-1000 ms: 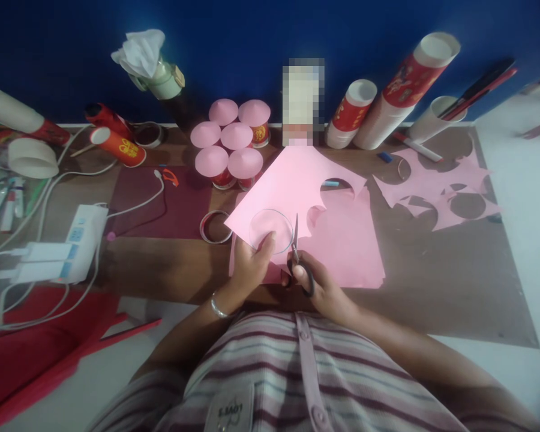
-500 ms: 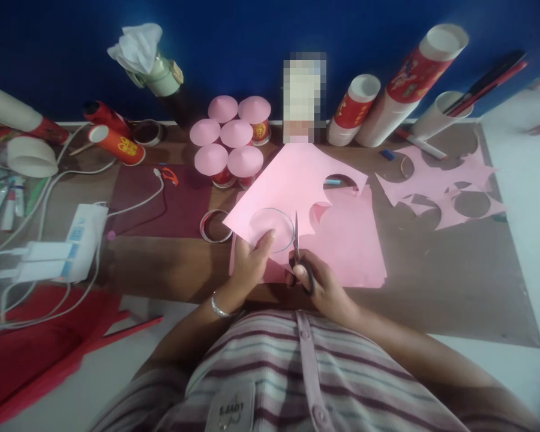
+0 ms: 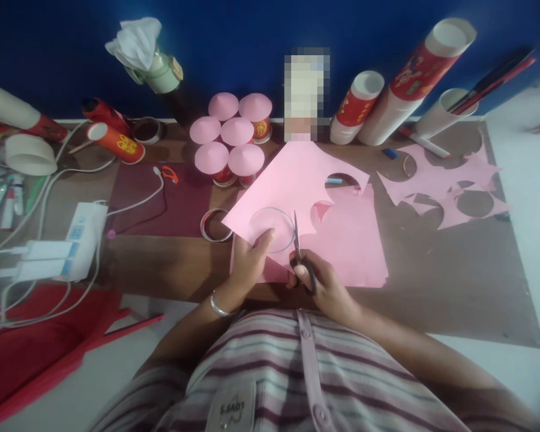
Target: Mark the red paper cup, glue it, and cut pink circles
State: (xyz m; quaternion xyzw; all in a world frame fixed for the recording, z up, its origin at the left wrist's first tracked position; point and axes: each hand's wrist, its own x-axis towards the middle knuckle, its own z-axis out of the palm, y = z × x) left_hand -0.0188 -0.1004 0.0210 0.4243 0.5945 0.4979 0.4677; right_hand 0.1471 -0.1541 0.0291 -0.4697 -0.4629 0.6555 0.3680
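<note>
My left hand [image 3: 251,259] grips a pink sheet of paper [image 3: 292,180] at its near left edge, thumb on top and fingers hidden beneath. A circle [image 3: 271,230] is drawn on the sheet around my thumb tip. Curved pieces are cut away from the sheet's right side. My right hand [image 3: 324,282] is closed on the dark handles of a pair of scissors [image 3: 296,237]. Their blades point away from me, at the right edge of the drawn circle. Under the held sheet lies a stack of pink paper [image 3: 355,240].
Several pink paper cones [image 3: 236,131] top red cans at the back. Paper offcuts [image 3: 445,186] lie to the right, near upright paper tubes [image 3: 356,108]. A tape roll [image 3: 216,225] is left of the stack. A white power strip [image 3: 84,240] with cables sits further left.
Both hands, the sheet and the scissors stay nearly in place. The view has shifted very slightly.
</note>
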